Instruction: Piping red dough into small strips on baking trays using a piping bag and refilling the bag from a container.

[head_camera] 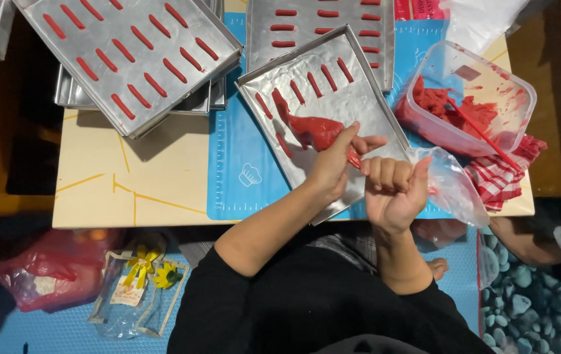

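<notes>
The left hand (334,164) wraps its fingers (367,142) around a piping bag (313,130) of red dough, whose filled part juts out past the fingers over a metal tray (365,98) with short red strips (313,84). The right hand (393,190) is closed in a fist on the bag's clear tail (454,187), which trails to the right. A plastic tub (509,85) of red dough stands just beside the tray.

Low wooden table (130,190) under blue mat (241,164), metal trays (130,59).
</notes>
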